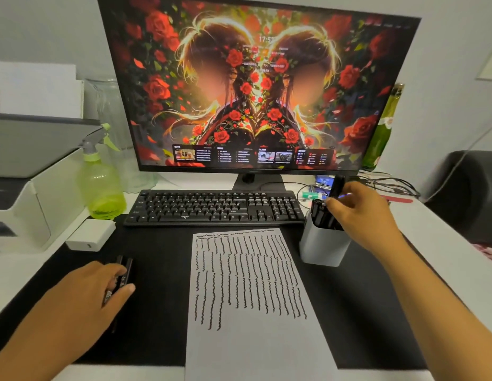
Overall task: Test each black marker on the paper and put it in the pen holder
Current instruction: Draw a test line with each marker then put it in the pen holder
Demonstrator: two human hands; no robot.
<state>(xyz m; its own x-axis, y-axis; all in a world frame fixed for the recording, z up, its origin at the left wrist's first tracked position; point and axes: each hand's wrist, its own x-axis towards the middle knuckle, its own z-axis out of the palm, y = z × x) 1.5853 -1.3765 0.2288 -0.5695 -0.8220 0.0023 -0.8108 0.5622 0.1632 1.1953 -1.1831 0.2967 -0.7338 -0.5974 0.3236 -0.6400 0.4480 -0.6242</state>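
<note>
A white sheet of paper (255,298) covered with rows of black wavy test lines lies on the black desk mat (156,312). To its right stands a white square pen holder (323,247) with several black markers inside. My right hand (360,213) is above the holder, shut on a black marker (337,187) held upright over its opening. On the mat at the left lie a few black markers (123,273). My left hand (82,301) rests on them, fingers closed around one.
A black keyboard (214,206) sits behind the paper, with a large monitor (255,83) above it. A green spray bottle (100,185), a white box (89,235) and a printer (22,188) are at the left. A green glass bottle (382,130) and cables (387,185) are at the back right.
</note>
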